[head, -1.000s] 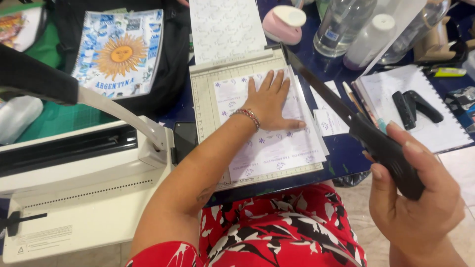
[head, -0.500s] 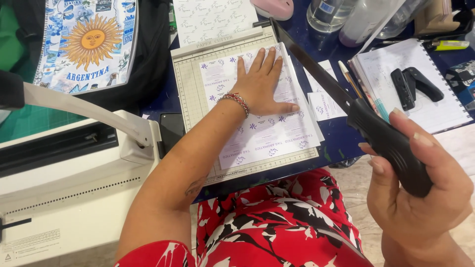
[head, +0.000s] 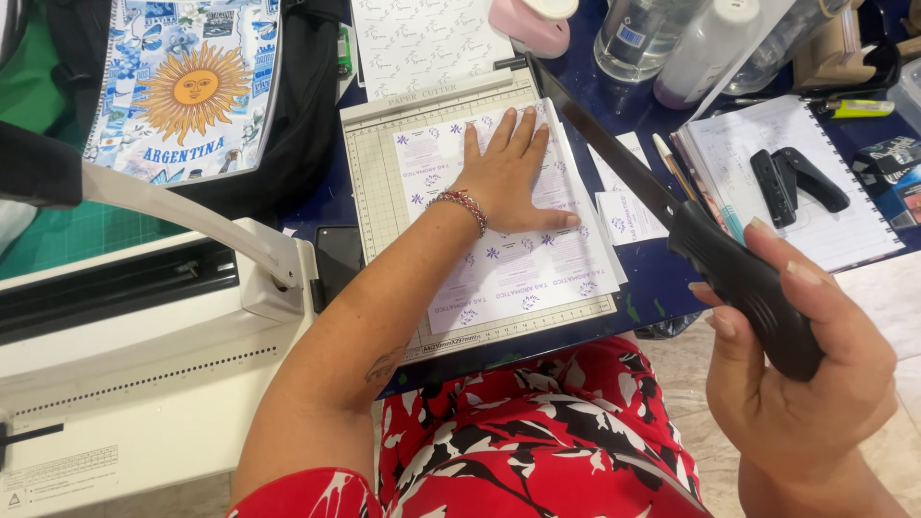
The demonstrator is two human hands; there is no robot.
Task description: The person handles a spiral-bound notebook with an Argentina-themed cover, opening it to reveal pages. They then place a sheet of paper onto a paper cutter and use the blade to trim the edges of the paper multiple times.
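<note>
My left hand (head: 507, 173) lies flat with fingers spread on a white printed sheet (head: 523, 259), pressing it onto the cream gridded base of a paper cutter (head: 376, 192). A beaded bracelet circles that wrist. My right hand (head: 801, 374) grips the black handle (head: 748, 288) of the cutter's blade arm (head: 614, 153), which is raised and runs diagonally up to its hinge at the cutter's far right corner. The sheet's right edge sticks out slightly past the base under the raised blade.
A white binding machine (head: 125, 384) with a long lever sits at left. A sun-patterned notebook (head: 192, 86) lies on a black bag. Cut paper strips (head: 624, 206), a spiral notebook (head: 796, 182) carrying a black tool, bottles (head: 662, 38) and a pink punch (head: 532, 24) crowd the blue table.
The camera view has shifted left and closer. My right hand has stayed on the raised blade handle, and my left hand stays flat on the sheet.
</note>
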